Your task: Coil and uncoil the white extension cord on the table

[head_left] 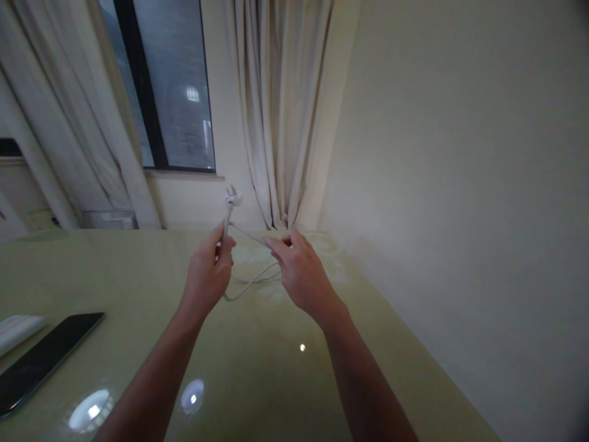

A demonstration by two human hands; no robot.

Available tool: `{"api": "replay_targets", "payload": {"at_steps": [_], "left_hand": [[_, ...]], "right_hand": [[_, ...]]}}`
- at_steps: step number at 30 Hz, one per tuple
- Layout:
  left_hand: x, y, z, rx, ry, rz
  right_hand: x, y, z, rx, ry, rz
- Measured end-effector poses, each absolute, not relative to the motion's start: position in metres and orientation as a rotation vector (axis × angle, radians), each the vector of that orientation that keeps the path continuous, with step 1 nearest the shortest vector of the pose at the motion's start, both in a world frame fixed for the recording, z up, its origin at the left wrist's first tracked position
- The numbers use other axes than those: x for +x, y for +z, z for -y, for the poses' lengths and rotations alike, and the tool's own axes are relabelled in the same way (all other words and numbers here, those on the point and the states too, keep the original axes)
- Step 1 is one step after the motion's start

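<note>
A white power cord with a pronged plug is held up in front of me above the table. My left hand grips the cord a little below the plug, which points upward with its metal prongs showing. Thumb and fingers of my right hand are closed on another stretch of the same cord, to the right. Between the hands one strand runs slanting from near the plug to the right fingertips. Below them the cord hangs in loose loops. Its other end is hidden.
The glossy greenish table reflects ceiling lights. A dark phone-like slab lies at the left, beside a white object. A pale wall borders the right side. Curtains and a window stand behind.
</note>
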State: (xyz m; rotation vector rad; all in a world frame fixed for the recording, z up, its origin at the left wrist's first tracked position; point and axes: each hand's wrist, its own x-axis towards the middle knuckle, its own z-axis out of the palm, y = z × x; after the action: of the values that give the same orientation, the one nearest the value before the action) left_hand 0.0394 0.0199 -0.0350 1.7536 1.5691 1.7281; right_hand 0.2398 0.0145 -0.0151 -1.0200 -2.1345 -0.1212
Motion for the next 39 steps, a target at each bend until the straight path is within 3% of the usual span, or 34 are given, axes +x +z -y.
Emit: {"api": "replay_targets", "payload": {"at_steps": [5,10,18,22,29,39], "left_hand": [[0.038,-0.028,-0.015,1.754,1.775,-1.599],[0.043,-0.021,-0.006,1.730,1.659,-1.271],[0.037,-0.020,-0.006,1.542,1.820,-1.310],[0.039,-0.026,-0.012,1.489,1.860,-1.150],[0.038,-0.026,-0.011,1.682,1.787,-1.448],[0.040,-0.023,0.001,1.865,1.861,-1.774]], "right_hand": [[0.244,-0.011,-0.014,-1.001,-0.271,2.183],[0.250,-0.008,-0.014,-0.981,-0.106,2.070],[0.265,-0.001,-0.017,-0.956,-0.004,1.517],[0.273,0.001,-0.018,-0.943,0.038,1.517],[0.273,0.009,-0.003,-0.933,-0.302,1.853],[0.271,0.005,-0.003,-0.954,-0.499,1.904]]}}
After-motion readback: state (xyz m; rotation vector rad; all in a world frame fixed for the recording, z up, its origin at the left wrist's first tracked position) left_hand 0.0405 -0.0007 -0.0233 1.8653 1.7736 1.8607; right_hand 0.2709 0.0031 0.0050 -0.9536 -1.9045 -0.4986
